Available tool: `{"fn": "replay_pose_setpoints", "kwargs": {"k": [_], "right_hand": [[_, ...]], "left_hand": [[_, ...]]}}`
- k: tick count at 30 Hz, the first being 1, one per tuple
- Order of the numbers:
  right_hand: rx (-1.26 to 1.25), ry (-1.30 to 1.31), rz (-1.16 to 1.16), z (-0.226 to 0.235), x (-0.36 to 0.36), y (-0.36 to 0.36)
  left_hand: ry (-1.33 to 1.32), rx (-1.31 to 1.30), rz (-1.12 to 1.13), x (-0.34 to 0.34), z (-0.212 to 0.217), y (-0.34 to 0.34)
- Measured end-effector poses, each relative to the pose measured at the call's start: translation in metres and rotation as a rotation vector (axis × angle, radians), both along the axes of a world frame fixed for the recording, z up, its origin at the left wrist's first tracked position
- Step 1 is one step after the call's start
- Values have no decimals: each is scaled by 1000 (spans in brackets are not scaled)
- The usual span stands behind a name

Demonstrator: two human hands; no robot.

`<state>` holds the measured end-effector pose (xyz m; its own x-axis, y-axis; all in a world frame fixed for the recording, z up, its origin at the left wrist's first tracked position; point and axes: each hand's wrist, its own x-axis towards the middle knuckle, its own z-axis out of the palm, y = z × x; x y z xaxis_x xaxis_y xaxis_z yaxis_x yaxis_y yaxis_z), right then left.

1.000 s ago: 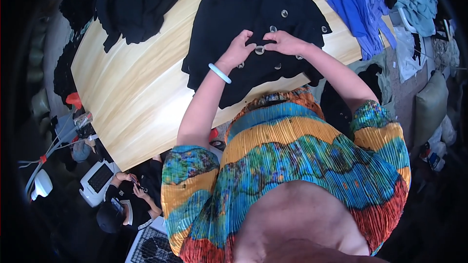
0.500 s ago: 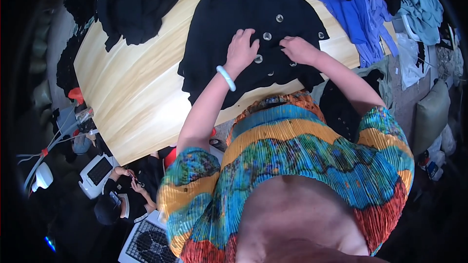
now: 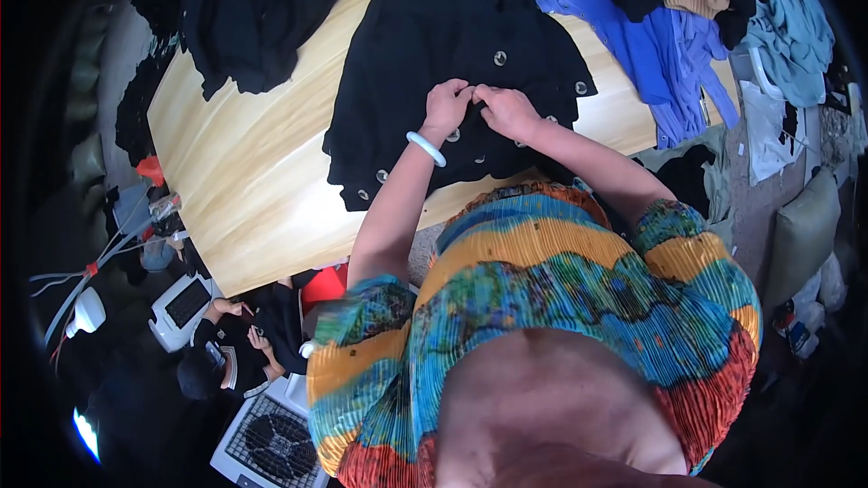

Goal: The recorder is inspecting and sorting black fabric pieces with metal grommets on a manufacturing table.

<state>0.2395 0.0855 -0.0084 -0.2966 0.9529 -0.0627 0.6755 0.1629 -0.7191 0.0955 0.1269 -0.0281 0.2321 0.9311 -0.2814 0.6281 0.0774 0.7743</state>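
Pale wood-grain boards make up the bench [image 3: 262,172], which runs diagonally across the upper half of the frame and carries heaps of clothing. At upper centre lies a black button-front garment with round silvery buttons [image 3: 434,54], spread flat so that its front faces up and its button row sits within easy reach. Both hands meet at the middle of that garment: the left hand [image 3: 446,107], with a pale jade-coloured bangle [image 3: 426,148] at the wrist, and the right hand [image 3: 509,111] curl toward each other, fingertips touching, pinching a small fold of the black cloth between them just below one button; whether a button itself is gripped, I cannot tell.

At upper left another heap of black clothes [image 3: 244,9] drapes over the bench edge. At upper right a blue crumpled shirt [image 3: 651,45] and pale teal garments [image 3: 787,27] hang off the far side. Lower left, beyond the bench, a seated person in dark clothes [image 3: 231,352] holds something near a white flat device [image 3: 183,307], with a white boxed fan with a round grille [image 3: 271,443] close by. No labels or signs are legible.
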Motion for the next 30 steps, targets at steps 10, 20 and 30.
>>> {"fn": "replay_pose_setpoints", "kwargs": {"k": [10, 20, 30], "right_hand": [[146, -176, 117, -2, 12, 13], [60, -237, 316, 3, 20, 24], [-151, -193, 411, 16, 21, 32]], "left_hand": [[128, -81, -265, -3, 18, 12], [339, 97, -415, 4, 29, -17], [218, 152, -275, 2, 13, -23]]}}
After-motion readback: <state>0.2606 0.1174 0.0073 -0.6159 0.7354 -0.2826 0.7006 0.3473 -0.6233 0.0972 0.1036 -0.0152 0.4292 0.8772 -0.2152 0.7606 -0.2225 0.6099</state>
